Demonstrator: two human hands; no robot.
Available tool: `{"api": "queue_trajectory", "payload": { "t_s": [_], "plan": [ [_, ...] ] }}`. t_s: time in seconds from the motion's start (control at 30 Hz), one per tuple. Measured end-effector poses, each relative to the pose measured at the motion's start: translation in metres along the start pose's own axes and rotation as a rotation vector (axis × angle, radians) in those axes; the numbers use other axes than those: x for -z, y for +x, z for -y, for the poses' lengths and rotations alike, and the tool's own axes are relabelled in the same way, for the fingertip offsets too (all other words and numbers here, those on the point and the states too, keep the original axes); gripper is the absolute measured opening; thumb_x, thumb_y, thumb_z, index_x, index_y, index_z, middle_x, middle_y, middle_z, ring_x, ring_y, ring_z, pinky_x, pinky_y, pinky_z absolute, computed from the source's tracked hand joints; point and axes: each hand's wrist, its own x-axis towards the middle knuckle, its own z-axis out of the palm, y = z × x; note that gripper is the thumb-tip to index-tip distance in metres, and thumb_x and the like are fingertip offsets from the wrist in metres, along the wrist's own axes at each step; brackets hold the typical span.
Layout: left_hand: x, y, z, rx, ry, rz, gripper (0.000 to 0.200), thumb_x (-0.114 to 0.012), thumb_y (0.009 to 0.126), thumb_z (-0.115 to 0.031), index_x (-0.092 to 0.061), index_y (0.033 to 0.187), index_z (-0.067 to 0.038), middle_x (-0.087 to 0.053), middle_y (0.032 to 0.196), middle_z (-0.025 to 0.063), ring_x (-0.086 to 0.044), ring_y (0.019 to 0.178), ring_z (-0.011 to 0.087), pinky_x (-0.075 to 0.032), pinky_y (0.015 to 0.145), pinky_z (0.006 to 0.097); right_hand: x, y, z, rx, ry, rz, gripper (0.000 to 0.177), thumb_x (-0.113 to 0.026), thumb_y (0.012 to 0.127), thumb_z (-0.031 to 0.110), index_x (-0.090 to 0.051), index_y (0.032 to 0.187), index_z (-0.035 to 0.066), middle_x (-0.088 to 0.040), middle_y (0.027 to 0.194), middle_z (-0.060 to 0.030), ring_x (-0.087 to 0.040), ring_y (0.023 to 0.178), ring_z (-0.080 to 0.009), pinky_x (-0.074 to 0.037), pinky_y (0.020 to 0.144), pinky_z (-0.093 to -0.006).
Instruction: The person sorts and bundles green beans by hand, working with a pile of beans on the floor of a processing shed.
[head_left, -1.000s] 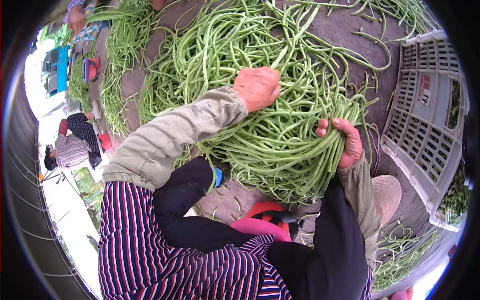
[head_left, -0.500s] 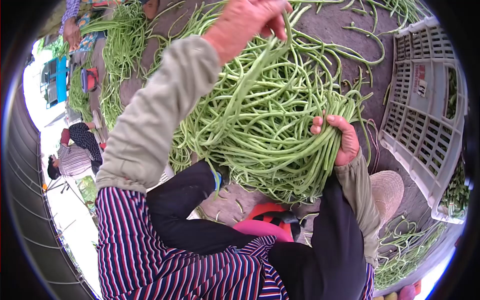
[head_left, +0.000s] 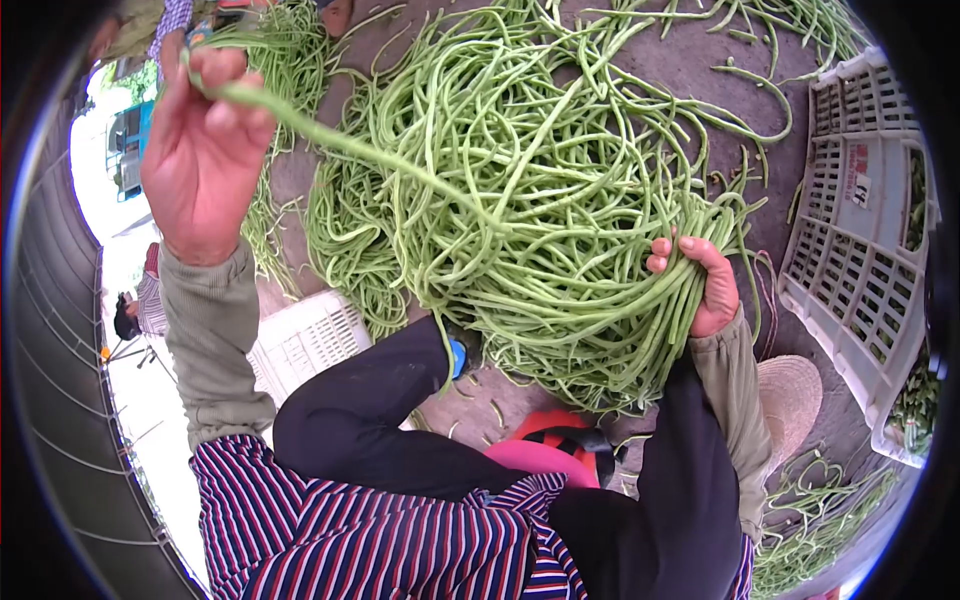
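Both my hands are gripping long beans, with the big heap (head_left: 540, 150) on the ground right in front of me. My right hand (head_left: 716, 292) is clenched round a thick bundle (head_left: 672, 300), tips pointing away from me, lower strands curving left. My left hand (head_left: 205, 150) pinches one bean (head_left: 345, 141), slanting down rightward to the heap.

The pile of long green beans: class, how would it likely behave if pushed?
The pile would probably sag and shift rather than roll, since its slender beans curve and loop. They cross over one another, so it may drag as a tangle. Some might snap: short pieces lie on the ground.
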Motion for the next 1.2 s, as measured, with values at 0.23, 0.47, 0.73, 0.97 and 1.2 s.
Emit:
{"api": "queue_trajectory", "payload": {
  "t_s": [0.23,0.47,0.73,0.97,1.2],
  "plan": [
    [0.151,-0.131,-0.001,-0.032,0.299,-0.838,0.019,-0.047,0.094,-0.017,-0.055,0.1,0.0,-0.062,0.09,0.0127,-0.058,0.075,0.0193,-0.05,0.07,0.0287,0.0,0.001,-0.001,0.021,-0.024,0.0,0.02,-0.058,0.083,0.011,-0.052,0.098,0.0,-0.054,0.091,-0.0092,-0.054,0.081,-0.0209,-0.05,0.068,-0.0347],
    [0.203,-0.167,0.062,0.887,1.001,-1.156,0.017,-0.049,0.089,-0.014,-0.059,0.093,0.0,-0.064,0.088,0.0115,-0.064,0.075,0.0199,-0.051,0.064,0.0283,-0.002,0.002,-0.002,0.03,-0.059,-0.027,0.022,-0.057,0.083,0.011,-0.049,0.101,0.001,-0.053,0.091,-0.0087,-0.053,0.081,-0.0208,-0.05,0.067,-0.0363],
    [0.078,-0.051,0.129,-0.175,1.823,0.201,0.017,-0.06,0.079,-0.005,-0.062,0.097,-0.005,-0.058,0.094,0.0058,-0.057,0.089,0.0186,-0.044,0.068,0.0285,-0.004,0.007,-0.004,0.039,-0.06,-0.029,0.021,-0.055,0.085,0.011,-0.049,0.103,0.003,-0.053,0.09,-0.008,-0.052,0.082,-0.0204,-0.053,0.065,-0.0356],
    [0.069,-0.005,0.177,-0.094,2.081,1.035,0.012,-0.063,0.075,-0.008,-0.057,0.086,-0.007,-0.052,0.084,0.0047,-0.052,0.083,0.021,-0.043,0.072,0.0335,0.001,0.005,-0.002,0.046,-0.023,-0.044,0.02,-0.055,0.085,0.011,-0.05,0.103,0.003,-0.053,0.089,-0.0086,-0.053,0.081,-0.021,-0.053,0.066,-0.0376],
    [0.054,-0.005,0.143,0.297,1.223,-0.04,0.012,-0.057,0.088,-0.012,-0.054,0.091,-0.001,-0.057,0.083,0.003,-0.057,0.073,0.0125,-0.048,0.066,0.0256,-0.002,0.005,-0.002,0.033,-0.02,-0.025,0.019,-0.057,0.084,0.011,-0.05,0.099,0.001,-0.055,0.09,-0.0097,-0.054,0.081,-0.022,-0.053,0.067,-0.0383]
  ]
}}
